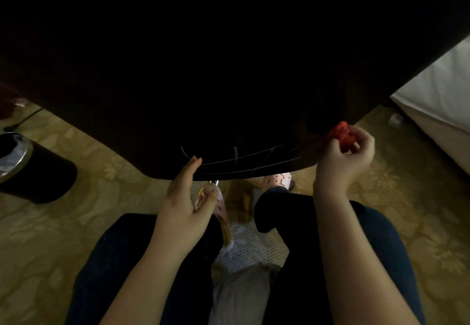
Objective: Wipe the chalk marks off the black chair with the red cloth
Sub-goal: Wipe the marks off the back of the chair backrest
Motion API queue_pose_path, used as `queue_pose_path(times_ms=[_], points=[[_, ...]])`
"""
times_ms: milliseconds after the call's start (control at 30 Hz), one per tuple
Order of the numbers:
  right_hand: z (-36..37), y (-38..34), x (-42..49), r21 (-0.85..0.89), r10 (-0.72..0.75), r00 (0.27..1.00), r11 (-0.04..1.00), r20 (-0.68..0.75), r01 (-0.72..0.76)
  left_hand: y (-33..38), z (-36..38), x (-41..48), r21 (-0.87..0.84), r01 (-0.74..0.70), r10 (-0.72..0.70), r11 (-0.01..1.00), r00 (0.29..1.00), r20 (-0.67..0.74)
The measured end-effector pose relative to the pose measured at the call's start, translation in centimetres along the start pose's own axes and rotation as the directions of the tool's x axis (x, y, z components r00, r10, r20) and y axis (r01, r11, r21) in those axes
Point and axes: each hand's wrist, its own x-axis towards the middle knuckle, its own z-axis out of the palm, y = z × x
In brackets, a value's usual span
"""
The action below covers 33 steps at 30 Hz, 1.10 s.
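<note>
The right hand (343, 157) pinches the bunched red cloth (342, 134) at the broad black chair's (229, 83) edge, while thin white chalk marks (241, 162) run sideways between it and the open left hand (185, 192), which touches their near end.

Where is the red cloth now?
Head view: the red cloth is bunched in the right hand at the right edge of the black chair, right of the chalk marks.

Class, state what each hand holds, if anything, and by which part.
The right hand grips the bunched red cloth by its lower part. The left hand holds nothing; straight fingers touch the black chair.
</note>
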Motion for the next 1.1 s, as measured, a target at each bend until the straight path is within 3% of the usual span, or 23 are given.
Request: queue_pose_path(times_ms=[100,200,267,333,467,600,733,800,867,1000,1100], points=[[0.4,0.0,-1.3,-0.02,0.063,0.992,0.998,0.109,-0.061,-0.2,-0.2,0.1,-0.002,0.009,-0.009,1.0,1.0,0.005],[0.7,0.2,-4.7,-0.078,-0.015,0.92,0.996,0.392,0.05,-0.2,-0.2,0.1,-0.006,0.008,-0.008,1.0,1.0,0.01],[0.5,0.3,-5.4,-0.105,-0.073,0.872,0.984,0.485,0.141,-0.2,0.0,0.1,-0.004,-0.001,0.001,1.0,1.0,0.007],[0.0,-0.1,-4.3,-0.11,-0.121,0.904,0.977,0.411,0.181,-0.2,0.1,0.0,-0.002,-0.006,0.006,1.0,1.0,0.01],[-1.7,-1.4,0.8,-0.052,-0.208,0.97,0.975,0.129,0.216,-0.1,0.4,-0.1,0.029,-0.039,0.039,0.999,0.999,0.013],[-1.9,-1.1,3.1,-0.006,-0.183,0.983,0.983,0.031,0.184,1.1,0.4,1.1,0.144,-0.125,0.126,0.982,0.992,0.002],[-0.1,0.8,2.9,-0.077,0.118,0.992,0.99,0.034,-0.115,3.1,0.5,2.0,0.152,-0.168,0.182,0.974,0.98,-0.084],[0.2,1.1,2.8,-0.07,0.2,0.978,0.978,0.053,-0.196,3.0,0.6,2.1,0.168,-0.136,0.159,0.976,0.978,-0.134],[-0.1,0.5,2.0,-0.085,0.155,0.981,0.986,0.113,-0.146,2.1,0.6,2.2,0.138,-0.053,0.073,0.989,0.987,-0.14],[-1.3,-1.0,-0.5,-0.031,-0.152,0.913,0.984,0.379,0.176,0.6,0.3,2.5,-0.072,0.13,-0.137,0.989,0.984,-0.111],[-1.8,-1.7,0.7,0.017,-0.188,0.938,0.981,0.29,0.191,0.5,0.2,2.5,-0.068,0.158,-0.166,0.985,0.977,-0.138]])
